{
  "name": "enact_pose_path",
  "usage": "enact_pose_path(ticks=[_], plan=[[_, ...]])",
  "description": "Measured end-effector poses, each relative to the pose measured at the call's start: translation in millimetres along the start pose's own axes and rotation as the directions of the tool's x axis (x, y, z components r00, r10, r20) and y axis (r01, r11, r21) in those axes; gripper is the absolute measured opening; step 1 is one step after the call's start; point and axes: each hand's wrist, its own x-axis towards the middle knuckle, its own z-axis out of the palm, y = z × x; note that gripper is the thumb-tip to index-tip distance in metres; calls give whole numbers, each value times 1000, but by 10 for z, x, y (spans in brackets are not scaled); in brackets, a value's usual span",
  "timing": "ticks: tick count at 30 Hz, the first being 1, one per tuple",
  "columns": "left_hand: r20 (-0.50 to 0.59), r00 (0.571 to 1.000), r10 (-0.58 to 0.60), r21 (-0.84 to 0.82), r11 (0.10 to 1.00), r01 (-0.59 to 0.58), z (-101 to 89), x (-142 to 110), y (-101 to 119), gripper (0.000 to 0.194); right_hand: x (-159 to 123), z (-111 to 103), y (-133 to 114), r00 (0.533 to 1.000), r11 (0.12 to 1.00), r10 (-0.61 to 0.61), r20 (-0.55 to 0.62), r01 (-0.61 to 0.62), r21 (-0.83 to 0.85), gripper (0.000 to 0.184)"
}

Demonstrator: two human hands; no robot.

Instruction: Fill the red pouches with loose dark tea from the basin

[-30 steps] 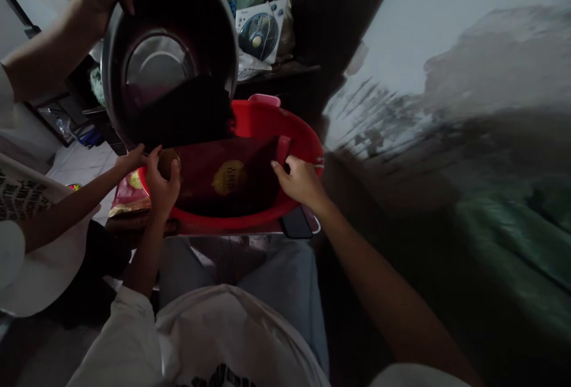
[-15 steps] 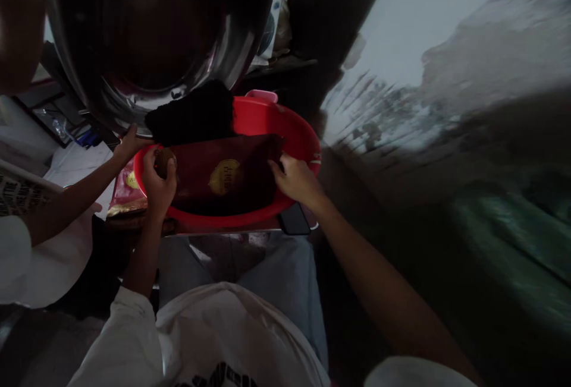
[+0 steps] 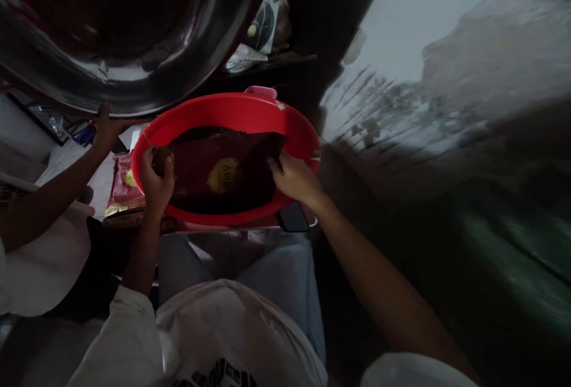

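Observation:
A maroon bag (image 3: 191, 167) with a yellow label lies across the inside of a red plastic basin (image 3: 232, 218). My left hand (image 3: 157, 182) is closed around the bag's left end, where a rounded brownish part shows between thumb and fingers. At the other end, my right hand (image 3: 292, 176) pinches the bag's edge. Dark material (image 3: 214, 132) shows along the bag's far edge; its kind is too dark to tell. Above the basin, another person's hand (image 3: 104, 131) supports a big shiny metal bowl (image 3: 178, 93) from below.
A second maroon bag (image 3: 122, 182) lies left of the red basin. A black phone (image 3: 293, 218) rests at the basin's near right edge. Behind stand a pink container (image 3: 261, 91) and a printed box (image 3: 270, 18). A stained wall (image 3: 482, 48) rises on the right.
The metal bowl has moved up and left, away from the red basin. The black mass that hung between its rim and the bag no longer shows there. My hands have barely shifted.

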Motion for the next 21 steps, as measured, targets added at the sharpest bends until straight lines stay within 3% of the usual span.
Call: enact_pose_path(ticks=[9,15,21], plan=[[17,1000,16,25,1000,-16,-9,9,0,48,-8,3,5,1000,1000,-12,11,12,-11,52],[-23,999,38,66,997,-36,-29,23,63,44,-11,-23,-52,998,995,69,-2,-69,-66,33],[-17,1000,-3,41,999,4,-33,42,97,44,-16,-58,-79,997,994,74,14,-72,-83,29]])
